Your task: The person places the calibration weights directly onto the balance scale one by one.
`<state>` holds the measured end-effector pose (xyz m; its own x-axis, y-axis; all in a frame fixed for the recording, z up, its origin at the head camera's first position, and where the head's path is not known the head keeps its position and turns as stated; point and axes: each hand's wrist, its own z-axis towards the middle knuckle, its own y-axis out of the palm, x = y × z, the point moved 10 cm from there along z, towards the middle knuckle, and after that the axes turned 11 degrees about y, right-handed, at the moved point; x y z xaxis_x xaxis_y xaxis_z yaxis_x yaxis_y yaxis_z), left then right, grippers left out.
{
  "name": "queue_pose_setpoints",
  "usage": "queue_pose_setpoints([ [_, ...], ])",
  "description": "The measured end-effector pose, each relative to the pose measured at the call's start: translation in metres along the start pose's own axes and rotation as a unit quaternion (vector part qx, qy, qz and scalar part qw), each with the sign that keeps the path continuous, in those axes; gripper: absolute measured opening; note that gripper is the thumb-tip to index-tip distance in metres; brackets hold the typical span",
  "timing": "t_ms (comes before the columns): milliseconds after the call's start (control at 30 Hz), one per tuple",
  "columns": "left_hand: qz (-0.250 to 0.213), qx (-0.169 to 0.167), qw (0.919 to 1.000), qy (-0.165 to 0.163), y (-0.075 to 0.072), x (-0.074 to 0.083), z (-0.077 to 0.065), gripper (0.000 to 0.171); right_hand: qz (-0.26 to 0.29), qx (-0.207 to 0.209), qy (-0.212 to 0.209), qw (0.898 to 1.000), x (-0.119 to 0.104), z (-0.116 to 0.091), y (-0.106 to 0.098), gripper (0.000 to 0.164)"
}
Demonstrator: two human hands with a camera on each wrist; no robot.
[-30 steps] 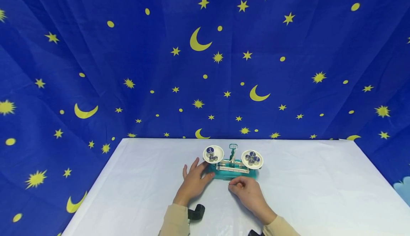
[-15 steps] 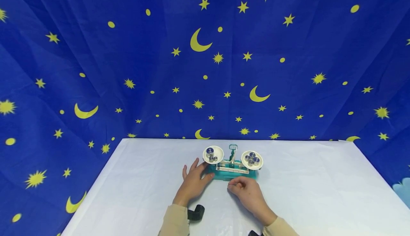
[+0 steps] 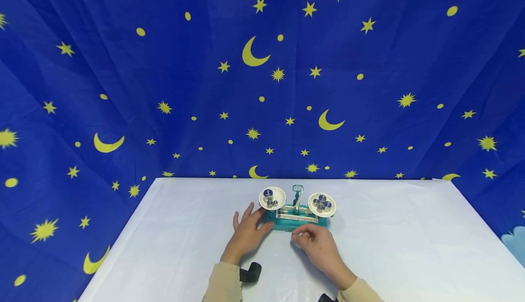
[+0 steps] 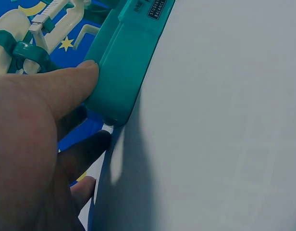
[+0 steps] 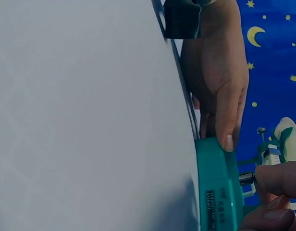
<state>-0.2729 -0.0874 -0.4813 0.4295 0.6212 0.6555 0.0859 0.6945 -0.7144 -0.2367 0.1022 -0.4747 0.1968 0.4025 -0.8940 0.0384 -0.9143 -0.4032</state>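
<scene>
A teal balance scale [image 3: 285,224] with two white pans stands on the table. Its left pan [image 3: 280,196] and right pan [image 3: 313,209] each carry several metal weights. My left hand [image 3: 245,236] grips the base's left end, thumb on the front and index finger behind; the other fingers spread out. In the left wrist view the thumb [image 4: 78,86] presses the teal base [image 4: 121,62]. My right hand [image 3: 321,247] is in front of the scale. Its thumb and index finger pinch a small metal weight [image 5: 246,178], seen in the right wrist view close to the base and hidden in the head view.
A white cloth covers the table [image 3: 410,238]. Behind it hangs a blue curtain [image 3: 213,88] with yellow moons and stars. A black wrist mount [image 3: 251,273] shows beside the left sleeve, another [image 3: 326,298] by the right.
</scene>
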Motion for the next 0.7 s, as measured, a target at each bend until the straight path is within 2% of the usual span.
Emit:
queue_pose_setpoints([
  [700, 0.005, -0.001, 1.0, 0.002, 0.0, 0.001, 0.0, 0.056, 0.019, 0.001, -0.015, 1.0, -0.018, -0.009, -0.01, 0.003],
])
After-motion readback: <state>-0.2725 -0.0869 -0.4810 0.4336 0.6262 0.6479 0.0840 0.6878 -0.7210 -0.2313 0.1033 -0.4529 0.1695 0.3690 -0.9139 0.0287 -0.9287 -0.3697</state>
